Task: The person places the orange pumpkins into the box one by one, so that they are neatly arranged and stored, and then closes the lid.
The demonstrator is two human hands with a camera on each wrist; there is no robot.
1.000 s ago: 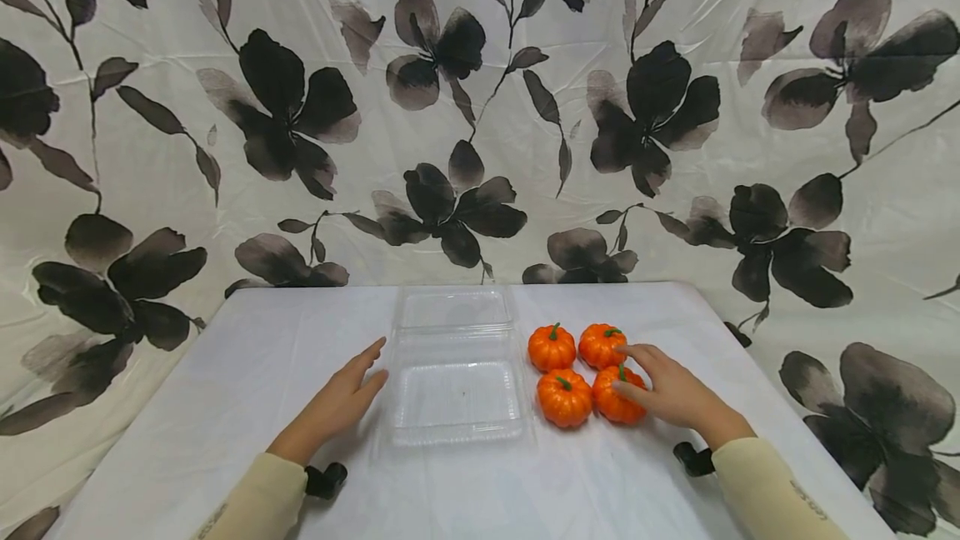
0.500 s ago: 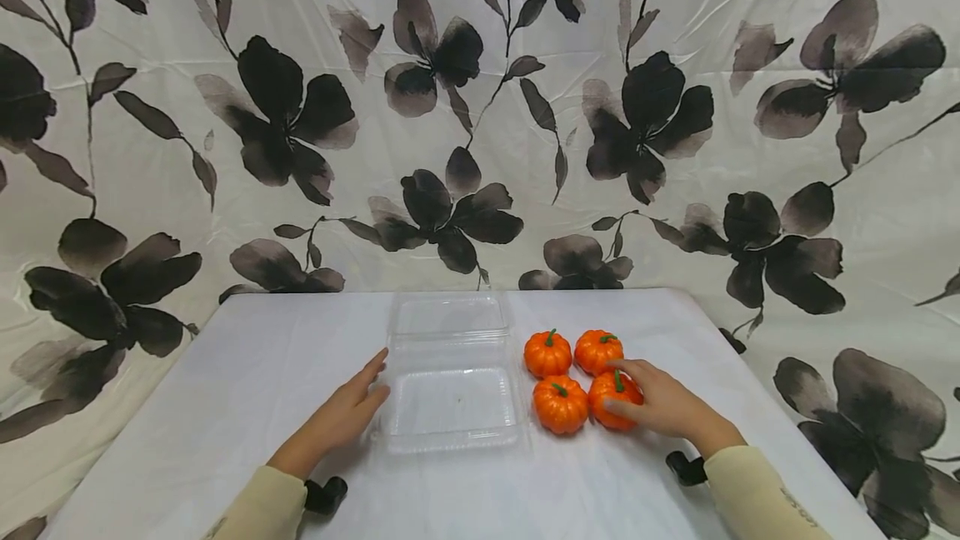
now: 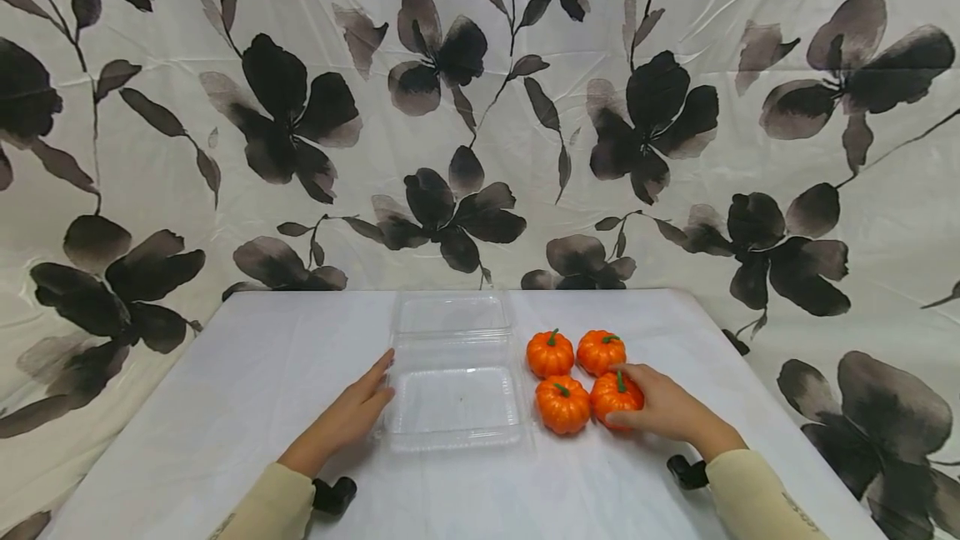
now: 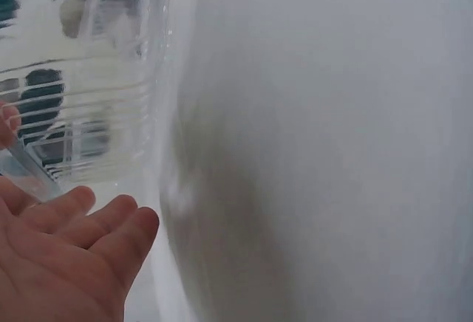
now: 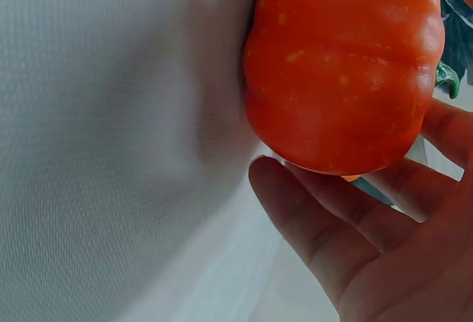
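Observation:
My right hand [image 3: 667, 411] is around the near right small orange pumpkin [image 3: 617, 394], thumb on its near side and fingers on its far side. In the right wrist view the fingers [image 5: 325, 233] lie along the pumpkin [image 5: 340, 71], with its green stem [image 5: 446, 78] pointing right. My left hand [image 3: 348, 415], fingers nearly straight, is at the left edge of an opened clear plastic clamshell box [image 3: 456, 440]. The left wrist view shows the fingertips [image 4: 137, 222] close by the ribbed box wall [image 4: 96, 126].
More small pumpkins stand beside the held one: one near left [image 3: 562, 407], one far left [image 3: 550, 354], one far right [image 3: 600, 351]. The box lid [image 3: 452, 315] lies folded back on the white table [image 3: 465, 498]. A floral cloth [image 3: 480, 107] hangs behind.
My right hand has moved closer around the near right pumpkin, its thumb lowered to the near side. My left hand has shifted slightly right, up to the box edge.

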